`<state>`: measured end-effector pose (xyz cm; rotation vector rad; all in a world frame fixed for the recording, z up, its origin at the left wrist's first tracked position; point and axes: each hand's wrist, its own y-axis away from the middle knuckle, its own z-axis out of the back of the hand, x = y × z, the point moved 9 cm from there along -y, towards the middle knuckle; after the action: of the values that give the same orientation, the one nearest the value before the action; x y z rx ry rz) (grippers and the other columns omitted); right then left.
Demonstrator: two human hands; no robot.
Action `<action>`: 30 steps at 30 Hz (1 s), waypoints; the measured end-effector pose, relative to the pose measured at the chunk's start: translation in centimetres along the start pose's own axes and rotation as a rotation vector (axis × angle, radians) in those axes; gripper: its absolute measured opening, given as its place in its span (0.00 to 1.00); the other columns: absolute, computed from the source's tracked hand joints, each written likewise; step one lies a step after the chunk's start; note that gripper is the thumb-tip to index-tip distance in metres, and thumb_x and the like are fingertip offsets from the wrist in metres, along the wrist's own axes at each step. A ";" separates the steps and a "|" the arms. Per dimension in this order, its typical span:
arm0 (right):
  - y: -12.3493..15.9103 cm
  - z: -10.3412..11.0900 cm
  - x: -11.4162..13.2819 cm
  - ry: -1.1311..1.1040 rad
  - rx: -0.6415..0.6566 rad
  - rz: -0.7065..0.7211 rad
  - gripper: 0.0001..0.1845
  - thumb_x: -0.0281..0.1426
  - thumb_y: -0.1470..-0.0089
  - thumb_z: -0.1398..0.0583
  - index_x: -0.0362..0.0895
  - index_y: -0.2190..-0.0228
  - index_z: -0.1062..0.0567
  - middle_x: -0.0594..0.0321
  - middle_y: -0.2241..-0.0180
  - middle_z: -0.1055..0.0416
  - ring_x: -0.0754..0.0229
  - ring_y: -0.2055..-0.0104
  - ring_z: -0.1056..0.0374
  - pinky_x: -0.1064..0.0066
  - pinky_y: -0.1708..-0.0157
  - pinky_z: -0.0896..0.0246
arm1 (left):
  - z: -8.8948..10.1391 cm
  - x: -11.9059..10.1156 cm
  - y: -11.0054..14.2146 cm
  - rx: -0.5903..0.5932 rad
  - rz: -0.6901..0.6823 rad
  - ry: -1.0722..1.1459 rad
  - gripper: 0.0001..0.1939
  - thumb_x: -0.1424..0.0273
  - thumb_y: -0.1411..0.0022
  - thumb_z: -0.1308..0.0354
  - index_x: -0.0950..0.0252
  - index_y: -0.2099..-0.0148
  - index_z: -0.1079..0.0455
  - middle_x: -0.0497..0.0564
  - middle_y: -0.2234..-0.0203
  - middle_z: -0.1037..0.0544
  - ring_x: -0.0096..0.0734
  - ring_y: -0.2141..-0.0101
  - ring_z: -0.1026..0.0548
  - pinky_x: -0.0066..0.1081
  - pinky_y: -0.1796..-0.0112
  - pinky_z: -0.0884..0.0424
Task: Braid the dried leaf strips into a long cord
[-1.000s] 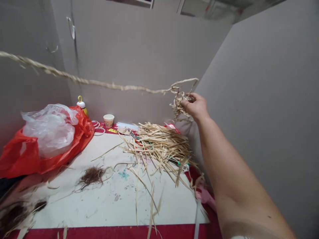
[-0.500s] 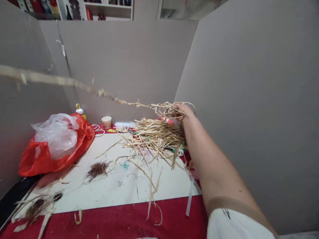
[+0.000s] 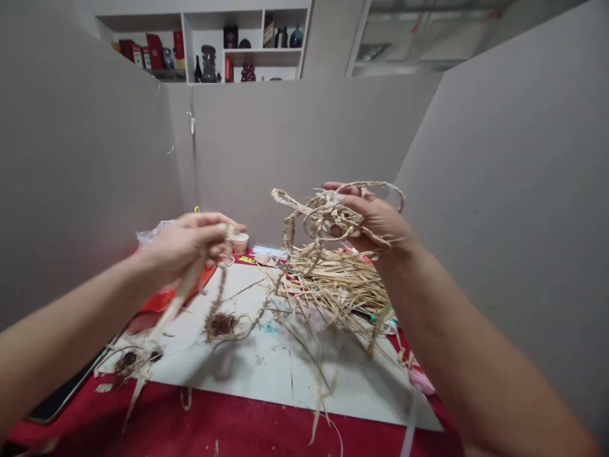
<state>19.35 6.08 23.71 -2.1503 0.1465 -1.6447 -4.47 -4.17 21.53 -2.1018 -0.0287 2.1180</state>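
A tangled bundle of twisted straw rope [image 3: 328, 219] is gripped in my right hand [image 3: 375, 219], raised above the table. From it a slack length of the same rope sags down and loops across to my left hand [image 3: 195, 238]. My left hand is closed on the rope near its end, where loose flat strands hang below the fingers; motion blurs this part. Under my right hand lies a heap of dry straw strips [image 3: 337, 279]. Brown fibre tufts [image 3: 222, 324] sit on the white board [image 3: 190, 365] beneath my left hand.
Grey partitions [image 3: 285, 139] enclose the table on the sides and back. At the left is a red plastic bag [image 3: 162, 298], partly hidden by my arm. A paper cup [image 3: 241, 243] stands near the back. Red cloth [image 3: 228, 425] shows along the front edge.
My left hand has come into view holding the rope. The rope, stretched out to the left before, now hangs slack. The view has shifted, showing more shelf.
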 end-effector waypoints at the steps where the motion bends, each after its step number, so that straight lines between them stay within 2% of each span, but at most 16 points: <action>1: 0.4 -1.0 0.3 0.018 0.028 0.005 0.14 0.28 0.59 0.36 0.45 0.65 0.25 0.65 0.73 0.32 0.67 0.75 0.35 0.73 0.78 0.37 | -1.6 1.4 -1.0 0.073 0.023 0.054 0.05 0.79 0.41 0.47 0.70 0.65 0.31 0.45 0.82 0.34 0.15 0.82 0.39 0.19 0.81 0.41; 3: 1.0 -2.4 0.6 0.047 0.062 0.009 0.15 0.29 0.57 0.36 0.45 0.63 0.25 0.64 0.71 0.32 0.66 0.74 0.35 0.73 0.78 0.37 | -4.2 4.0 -2.6 0.184 0.063 0.105 0.03 0.76 0.41 0.46 0.68 0.66 0.32 0.44 0.84 0.36 0.18 0.82 0.37 0.22 0.79 0.37; 6: 1.1 -3.5 0.7 0.069 0.077 0.016 0.16 0.31 0.57 0.36 0.46 0.62 0.25 0.63 0.70 0.32 0.65 0.72 0.35 0.72 0.77 0.37 | -6.5 6.5 -3.4 0.328 0.117 0.139 0.03 0.75 0.42 0.46 0.67 0.64 0.32 0.44 0.83 0.35 0.18 0.82 0.36 0.22 0.79 0.36; 8: 0.8 -3.5 0.5 0.093 0.076 0.026 0.17 0.31 0.57 0.36 0.46 0.61 0.25 0.62 0.69 0.32 0.64 0.71 0.34 0.72 0.75 0.36 | -7.0 7.3 -3.2 0.407 0.137 0.155 0.04 0.74 0.42 0.45 0.68 0.64 0.31 0.45 0.80 0.33 0.17 0.82 0.36 0.21 0.79 0.38; 10: 0.3 -3.1 0.1 0.127 0.084 0.028 0.19 0.33 0.57 0.36 0.46 0.60 0.26 0.62 0.68 0.31 0.63 0.70 0.34 0.70 0.74 0.36 | -6.5 7.5 -3.0 0.432 0.145 0.148 0.04 0.73 0.42 0.45 0.68 0.64 0.30 0.46 0.78 0.31 0.15 0.82 0.37 0.20 0.80 0.40; 13: -0.8 -1.3 -1.2 0.214 0.134 -0.013 0.22 0.35 0.57 0.36 0.45 0.57 0.27 0.60 0.68 0.30 0.61 0.69 0.33 0.68 0.71 0.35 | -3.6 7.1 -3.3 0.347 0.148 0.048 0.05 0.72 0.42 0.44 0.69 0.65 0.30 0.47 0.77 0.31 0.16 0.81 0.37 0.19 0.79 0.41; 16: -1.9 2.0 -3.3 0.396 0.220 -0.122 0.26 0.35 0.60 0.35 0.43 0.56 0.26 0.58 0.66 0.27 0.59 0.67 0.31 0.67 0.67 0.35 | 2.4 4.7 -4.2 0.121 0.064 -0.043 0.03 0.75 0.44 0.43 0.70 0.65 0.30 0.48 0.78 0.30 0.17 0.80 0.36 0.18 0.80 0.41; 18: -2.6 4.7 -4.8 0.565 0.278 -0.192 0.26 0.35 0.62 0.34 0.42 0.57 0.25 0.57 0.64 0.27 0.58 0.64 0.31 0.66 0.63 0.36 | 6.6 2.7 -4.3 -0.008 0.037 -0.022 0.05 0.80 0.46 0.46 0.71 0.66 0.31 0.45 0.84 0.36 0.14 0.85 0.44 0.18 0.84 0.48; 20: -3.6 7.8 -5.6 0.723 0.241 -0.209 0.25 0.35 0.62 0.35 0.42 0.58 0.25 0.58 0.65 0.26 0.58 0.64 0.31 0.67 0.62 0.36 | 10.7 0.2 -4.1 -0.149 -0.043 0.020 0.08 0.84 0.49 0.50 0.70 0.68 0.34 0.43 0.85 0.38 0.15 0.85 0.43 0.17 0.84 0.47; 22: -4.9 10.8 -5.3 0.871 0.091 -0.194 0.22 0.34 0.60 0.37 0.41 0.59 0.25 0.58 0.67 0.26 0.58 0.67 0.31 0.68 0.64 0.36 | 13.7 -2.0 -3.5 -0.268 -0.110 -0.003 0.08 0.85 0.49 0.52 0.70 0.69 0.36 0.46 0.81 0.34 0.13 0.86 0.44 0.18 0.84 0.48; 25: -6.8 13.5 -2.4 1.204 -0.216 -0.054 0.21 0.32 0.56 0.40 0.40 0.58 0.26 0.56 0.68 0.25 0.58 0.69 0.31 0.68 0.67 0.36 | 15.4 -3.3 -2.9 -0.335 -0.083 -0.134 0.09 0.85 0.48 0.53 0.71 0.66 0.37 0.45 0.81 0.37 0.14 0.85 0.42 0.17 0.83 0.48; 27: -7.8 13.5 0.4 1.372 -0.374 0.097 0.23 0.31 0.53 0.42 0.40 0.53 0.28 0.52 0.61 0.26 0.55 0.62 0.30 0.66 0.61 0.37 | 15.5 -3.6 -3.0 -0.345 -0.075 -0.223 0.08 0.84 0.47 0.54 0.71 0.65 0.37 0.44 0.82 0.40 0.14 0.84 0.43 0.17 0.82 0.49; 30: -9.1 12.5 3.7 1.495 -0.506 0.320 0.26 0.30 0.48 0.45 0.39 0.47 0.34 0.45 0.51 0.31 0.51 0.51 0.35 0.62 0.52 0.44 | 15.9 -3.9 -3.4 -0.346 -0.108 -0.335 0.07 0.81 0.45 0.53 0.72 0.63 0.37 0.45 0.80 0.40 0.12 0.83 0.44 0.17 0.81 0.50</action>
<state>30.62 16.40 28.02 -0.5610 1.3153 -2.7476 -19.96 0.25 26.04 -1.8207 -0.5709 2.5149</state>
